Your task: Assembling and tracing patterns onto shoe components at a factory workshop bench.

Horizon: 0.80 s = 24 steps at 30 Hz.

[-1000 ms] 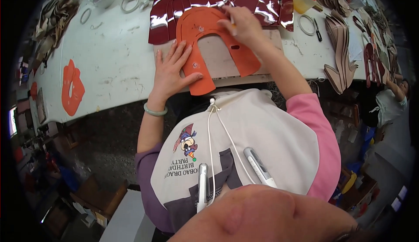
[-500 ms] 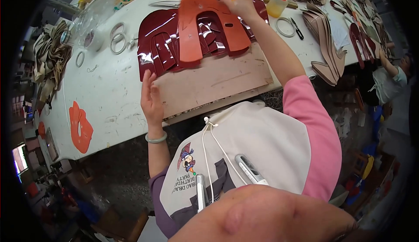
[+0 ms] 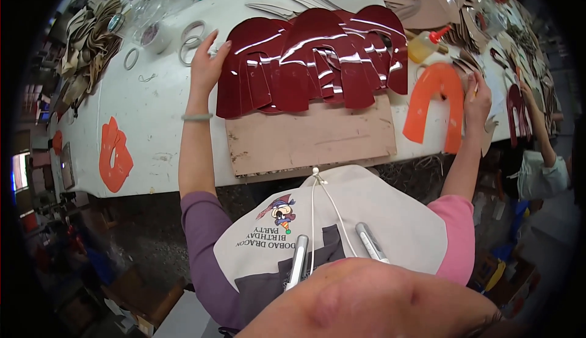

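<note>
on the white worktable, the left hand lies flat with fingers spread at the left edge of a fanned stack of glossy dark-red u-shaped patent leather pieces, likely steadying it. the right hand pinches the orange u-shaped template, set just beside the tan cutting board, whose bare front offers working room.

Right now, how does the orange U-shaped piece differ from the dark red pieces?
The orange U-shaped piece is matte, single and lies on the white table by the right hand; the dark red pieces are glossy, many and overlapping, by the left hand. Both are flat cutouts.
</note>
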### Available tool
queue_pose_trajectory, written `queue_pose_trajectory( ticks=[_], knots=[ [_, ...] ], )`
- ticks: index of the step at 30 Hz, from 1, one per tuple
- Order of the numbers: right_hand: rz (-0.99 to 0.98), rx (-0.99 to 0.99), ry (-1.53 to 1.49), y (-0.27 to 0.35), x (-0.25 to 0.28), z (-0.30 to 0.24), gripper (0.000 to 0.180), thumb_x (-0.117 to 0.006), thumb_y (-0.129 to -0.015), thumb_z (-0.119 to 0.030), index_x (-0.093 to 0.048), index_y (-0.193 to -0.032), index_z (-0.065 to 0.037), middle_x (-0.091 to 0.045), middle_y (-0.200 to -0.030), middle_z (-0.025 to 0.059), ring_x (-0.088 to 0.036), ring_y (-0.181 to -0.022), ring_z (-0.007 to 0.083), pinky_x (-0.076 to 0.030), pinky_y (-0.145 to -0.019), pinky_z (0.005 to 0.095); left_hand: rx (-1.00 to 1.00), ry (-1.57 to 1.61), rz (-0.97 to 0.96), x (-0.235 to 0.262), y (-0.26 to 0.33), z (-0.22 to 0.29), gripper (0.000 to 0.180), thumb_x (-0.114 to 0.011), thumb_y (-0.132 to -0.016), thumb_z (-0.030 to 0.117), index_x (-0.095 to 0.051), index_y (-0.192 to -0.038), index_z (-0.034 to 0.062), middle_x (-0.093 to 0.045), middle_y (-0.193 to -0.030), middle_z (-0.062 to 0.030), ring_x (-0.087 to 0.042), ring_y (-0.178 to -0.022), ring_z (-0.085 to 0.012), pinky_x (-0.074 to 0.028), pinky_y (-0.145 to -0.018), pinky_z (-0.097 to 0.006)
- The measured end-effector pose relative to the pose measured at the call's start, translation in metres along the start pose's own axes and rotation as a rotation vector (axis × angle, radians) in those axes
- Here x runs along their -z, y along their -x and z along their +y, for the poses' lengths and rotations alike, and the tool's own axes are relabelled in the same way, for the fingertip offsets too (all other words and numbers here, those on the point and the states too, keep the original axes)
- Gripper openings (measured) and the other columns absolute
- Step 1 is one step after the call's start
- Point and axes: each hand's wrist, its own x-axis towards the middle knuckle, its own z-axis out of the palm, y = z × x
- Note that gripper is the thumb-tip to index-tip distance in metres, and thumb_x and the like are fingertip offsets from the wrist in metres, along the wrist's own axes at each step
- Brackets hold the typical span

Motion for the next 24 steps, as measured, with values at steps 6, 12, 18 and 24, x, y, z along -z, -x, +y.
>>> queue_pose_trajectory(
  ticks=[6,12,18,24],
  knots=[
    [-0.509,-0.011,-1.422,-0.031,-0.072,-0.252,0.027,-0.054,-0.097,-0.023,-0.066,-0.115,-0.007,-0.070,-0.098,0.0080,-0.063,-0.075,0.0092,-0.048,-0.060,0.0185,0.089,0.009,-0.241,-0.020,-0.063,-0.009,0.042,-0.065,-0.087,0.019,-0.060,-0.126,0.0039,-0.064,-0.117,-0.0129,-0.061,-0.101,-0.0193,-0.048,-0.085,-0.025],
    [-0.589,-0.210,-1.379,-0.046,-0.174,-0.378,0.015,-0.064,-0.085,-0.014,-0.068,-0.092,-0.002,-0.068,-0.075,0.0051,-0.059,-0.058,0.0101,-0.050,-0.056,0.0197,0.279,0.242,-0.431,-0.035,-0.084,-0.007,0.031,-0.061,-0.087,0.012,-0.067,-0.117,0.0040,-0.070,-0.100,-0.0081,-0.062,-0.083,-0.0120,-0.049,-0.073,-0.019],
    [-0.483,-0.091,-1.116,-0.037,-0.218,-0.392,0.014,-0.065,-0.080,-0.014,-0.065,-0.088,-0.002,-0.066,-0.072,0.0045,-0.056,-0.057,0.0101,-0.047,-0.052,0.0213,0.364,0.372,-0.348,-0.039,-0.084,-0.021,0.025,-0.059,-0.086,0.007,-0.071,-0.108,0.0021,-0.071,-0.089,-0.0056,-0.061,-0.076,-0.0100,-0.049,-0.068,-0.017],
    [-0.454,0.014,-1.133,-0.031,-0.232,-0.398,0.014,-0.065,-0.079,-0.014,-0.066,-0.088,-0.002,-0.066,-0.072,0.0038,-0.056,-0.056,0.0104,-0.046,-0.053,0.0220,0.361,0.397,-0.323,-0.044,-0.085,-0.040,0.025,-0.058,-0.086,0.005,-0.071,-0.107,0.0007,-0.071,-0.090,-0.0061,-0.061,-0.077,-0.0105,-0.049,-0.068,-0.017]
  ],
)
